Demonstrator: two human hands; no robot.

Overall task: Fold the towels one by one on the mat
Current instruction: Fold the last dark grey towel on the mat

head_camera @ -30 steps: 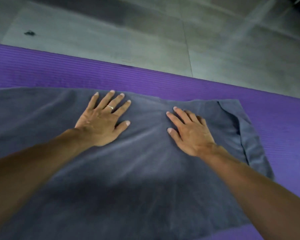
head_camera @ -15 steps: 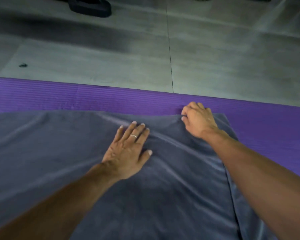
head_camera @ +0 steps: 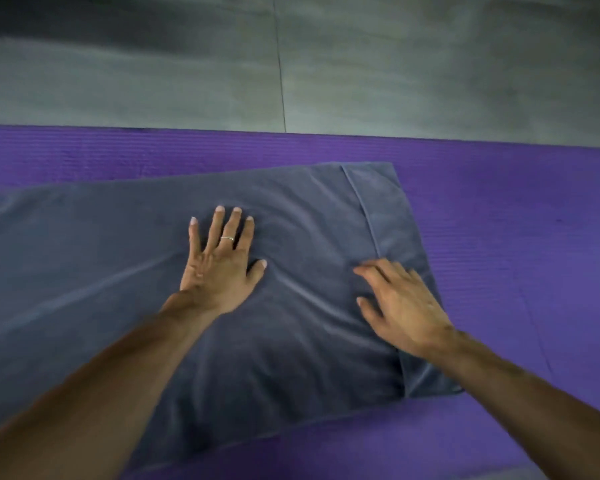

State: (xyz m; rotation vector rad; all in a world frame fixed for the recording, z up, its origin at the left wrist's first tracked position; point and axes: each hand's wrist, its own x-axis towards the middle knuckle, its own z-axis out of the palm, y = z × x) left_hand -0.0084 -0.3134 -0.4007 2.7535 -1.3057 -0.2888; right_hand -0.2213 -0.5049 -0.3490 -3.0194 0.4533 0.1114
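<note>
A grey-blue towel (head_camera: 101, 258) lies spread on the purple mat (head_camera: 499, 209), running off the left edge of view. Its top layer ends short of the right end, so a strip of the layer below shows there. My left hand (head_camera: 222, 265), with a ring on it, presses flat on the towel's middle, fingers straight and spread. My right hand (head_camera: 399, 306) is blurred and lies flat with straight fingers on the towel near its right end, over the seam where the top layer stops.
Grey tiled floor (head_camera: 395, 64) lies beyond the mat's far edge. Bare purple mat shows to the right of the towel and along the near edge.
My right hand left the towel's far right corner, where its fingers were curled, and came back toward me, now flat near the right end. My left hand stayed pressed on the middle.
</note>
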